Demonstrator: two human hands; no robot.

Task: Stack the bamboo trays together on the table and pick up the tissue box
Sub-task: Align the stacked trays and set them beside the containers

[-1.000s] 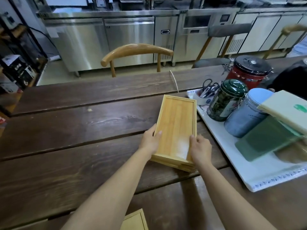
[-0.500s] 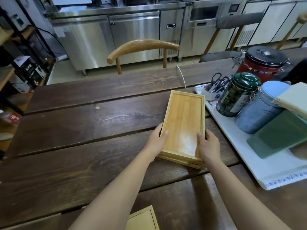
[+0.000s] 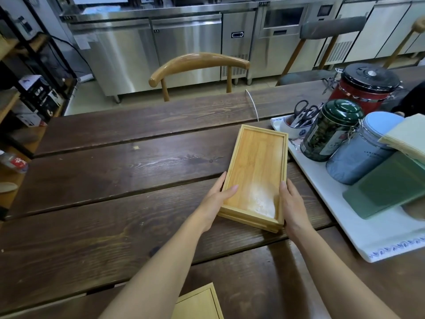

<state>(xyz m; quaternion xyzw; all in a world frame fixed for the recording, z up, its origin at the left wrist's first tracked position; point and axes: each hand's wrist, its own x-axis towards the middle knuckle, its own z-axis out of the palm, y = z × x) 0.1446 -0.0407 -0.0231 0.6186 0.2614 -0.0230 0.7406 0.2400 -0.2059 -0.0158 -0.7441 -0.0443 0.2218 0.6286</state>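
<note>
A stack of bamboo trays (image 3: 257, 166) lies on the dark wooden table (image 3: 115, 180), right of centre, long side pointing away from me. My left hand (image 3: 216, 201) grips the stack's near left edge, thumb over the rim. My right hand (image 3: 292, 203) holds the near right edge the same way. Another bamboo tray (image 3: 200, 305) shows partly at the bottom edge, near me. A pale green tissue box (image 3: 407, 137) leans at the far right above the jars, cut off by the frame.
A white tray (image 3: 345, 217) on the right carries a green tin (image 3: 328, 130), a blue jar (image 3: 361, 150), a cup with scissors (image 3: 299, 120), a red canister (image 3: 365, 86) behind and green flat pieces (image 3: 386, 187). A wooden chair (image 3: 197, 65) stands across the table.
The view has shifted slightly, so the stack sits a bit further right in frame. Both hands keep the same hold on the trays' near end.
</note>
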